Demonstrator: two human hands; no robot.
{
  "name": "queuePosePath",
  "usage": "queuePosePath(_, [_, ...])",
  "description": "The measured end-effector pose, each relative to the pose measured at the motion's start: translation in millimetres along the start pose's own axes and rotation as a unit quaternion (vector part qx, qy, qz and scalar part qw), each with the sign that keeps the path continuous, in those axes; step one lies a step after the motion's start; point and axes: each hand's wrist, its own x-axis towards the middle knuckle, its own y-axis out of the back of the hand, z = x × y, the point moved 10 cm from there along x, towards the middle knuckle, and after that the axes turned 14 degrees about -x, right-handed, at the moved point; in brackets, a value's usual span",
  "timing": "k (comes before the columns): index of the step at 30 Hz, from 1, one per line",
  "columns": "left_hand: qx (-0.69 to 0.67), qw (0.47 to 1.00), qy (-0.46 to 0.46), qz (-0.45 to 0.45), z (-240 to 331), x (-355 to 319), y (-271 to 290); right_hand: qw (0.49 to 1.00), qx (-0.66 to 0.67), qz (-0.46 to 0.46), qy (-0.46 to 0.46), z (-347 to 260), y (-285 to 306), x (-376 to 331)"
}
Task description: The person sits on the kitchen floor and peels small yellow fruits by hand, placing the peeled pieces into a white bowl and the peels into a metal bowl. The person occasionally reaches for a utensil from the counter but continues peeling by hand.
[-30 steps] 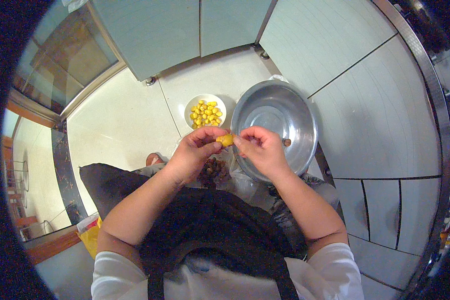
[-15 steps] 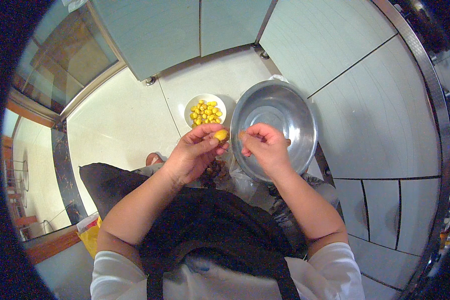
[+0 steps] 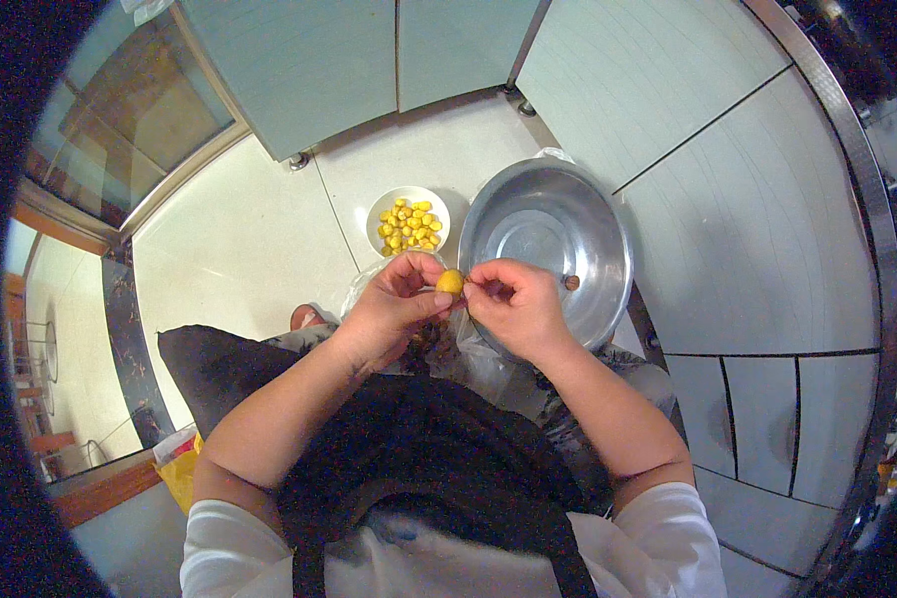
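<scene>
Between the thumb and fingers of my left hand (image 3: 394, 307) sits a yellow peeled chestnut (image 3: 449, 282). My right hand (image 3: 520, 309) is pinched closed against the chestnut's right side, where a small dark bit of skin shows at its fingertips. Beyond my left hand, a white bowl (image 3: 372, 221) holds several yellow chestnuts (image 3: 411, 225). A large steel basin (image 3: 608, 214) stands beyond my right hand, with one brown unpeeled chestnut (image 3: 572, 283) inside. Under my hands, brown shells (image 3: 431, 344) lie partly hidden in a clear plastic bag (image 3: 483, 364).
Grey-green cabinets (image 3: 309, 70) stand along the far side and more cabinets (image 3: 757, 229) on the right. Pale floor tiles (image 3: 239, 239) spread to the left, by a glass door (image 3: 140, 100). A yellow bag (image 3: 177, 473) is at lower left.
My right hand has moved left and now touches the chestnut. My left hand has turned the chestnut and shifted slightly down. The brown chestnut in the basin is now uncovered by my right hand.
</scene>
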Motion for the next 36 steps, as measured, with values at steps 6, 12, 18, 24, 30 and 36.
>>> queuePosePath(6, [-0.057,0.998,0.036,0.006,-6.1,-1.1,2.7,0.999,0.019,0.014,-0.035,2.9,8.8,2.7])
queuePosePath(12, [-0.056,0.997,0.052,0.006,-3.1,-3.2,-0.5,0.998,-0.005,0.053,-0.045,8.1,24.6,4.9])
queuePosePath(18, [0.008,0.999,0.047,0.024,-4.2,-2.9,2.8,0.999,0.01,-0.013,-0.028,3.4,5.7,2.2])
queuePosePath(24, [0.125,0.992,0.006,0.026,4.7,-2.3,2.1,0.999,0.006,-0.039,-0.033,4.7,0.8,1.6])
queuePosePath(30, [0.158,0.987,0.013,0.018,4.3,-2.1,2.3,0.999,-0.028,-0.03,-0.024,2.0,3.0,2.3])
queuePosePath(36, [0.136,0.991,0.004,0.018,3.3,-4.7,-4.3,0.999,-0.038,-0.028,-0.022,-1.5,3.0,1.5])
